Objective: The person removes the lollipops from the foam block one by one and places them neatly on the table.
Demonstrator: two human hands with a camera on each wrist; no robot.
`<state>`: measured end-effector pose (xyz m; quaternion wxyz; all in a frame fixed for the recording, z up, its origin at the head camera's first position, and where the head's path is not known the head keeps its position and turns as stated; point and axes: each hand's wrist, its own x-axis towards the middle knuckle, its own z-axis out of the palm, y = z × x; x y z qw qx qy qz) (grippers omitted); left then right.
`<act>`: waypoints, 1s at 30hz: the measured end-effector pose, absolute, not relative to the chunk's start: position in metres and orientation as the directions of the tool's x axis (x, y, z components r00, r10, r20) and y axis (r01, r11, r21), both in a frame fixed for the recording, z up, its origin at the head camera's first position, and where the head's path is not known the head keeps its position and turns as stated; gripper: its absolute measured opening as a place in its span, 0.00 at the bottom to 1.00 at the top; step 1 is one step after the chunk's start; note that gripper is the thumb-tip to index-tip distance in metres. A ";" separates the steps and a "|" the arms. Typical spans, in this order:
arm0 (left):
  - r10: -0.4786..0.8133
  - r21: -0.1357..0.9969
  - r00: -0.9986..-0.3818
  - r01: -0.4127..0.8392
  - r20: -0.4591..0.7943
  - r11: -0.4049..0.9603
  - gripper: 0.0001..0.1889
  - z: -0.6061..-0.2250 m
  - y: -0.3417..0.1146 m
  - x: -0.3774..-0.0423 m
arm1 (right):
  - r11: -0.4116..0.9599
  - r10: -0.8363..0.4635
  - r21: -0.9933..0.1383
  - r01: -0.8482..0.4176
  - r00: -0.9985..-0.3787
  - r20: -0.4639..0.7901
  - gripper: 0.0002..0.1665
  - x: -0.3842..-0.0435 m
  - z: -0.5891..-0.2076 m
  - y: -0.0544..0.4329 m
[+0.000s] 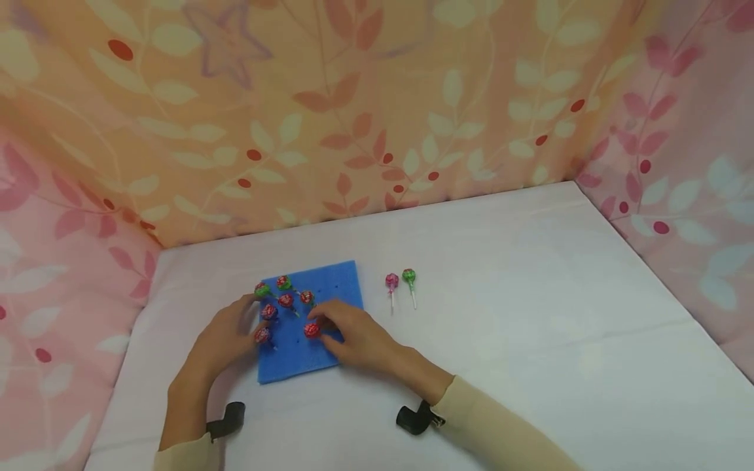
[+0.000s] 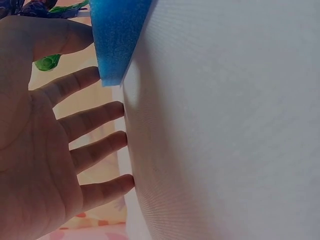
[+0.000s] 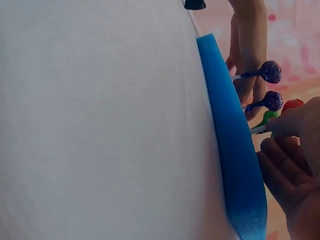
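Right hand (image 1: 362,337) is pinching a red lollipop (image 1: 311,330) over the blue foam block (image 1: 288,366), near other lollipops (image 1: 285,300) that are sticking up from it. Left hand (image 1: 220,337)'s just resting, fingers spread, against the block's left edge.

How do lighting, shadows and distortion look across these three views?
Head: brightest of the three, markings on the lollipops too small to read; left wrist: dim, a soft shadow on the white table beside the blue foam; right wrist: also dim, the foam's long edges look bowed, possibly lens distortion.
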<state>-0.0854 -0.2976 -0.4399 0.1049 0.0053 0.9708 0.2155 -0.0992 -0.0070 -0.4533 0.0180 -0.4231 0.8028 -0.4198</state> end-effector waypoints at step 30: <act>0.060 0.421 -0.975 -0.038 -0.216 0.906 0.38 -0.441 -0.299 -0.084 | 0.252 -0.704 -0.708 -0.660 -0.627 0.334 0.16 -0.103 -0.455 -0.016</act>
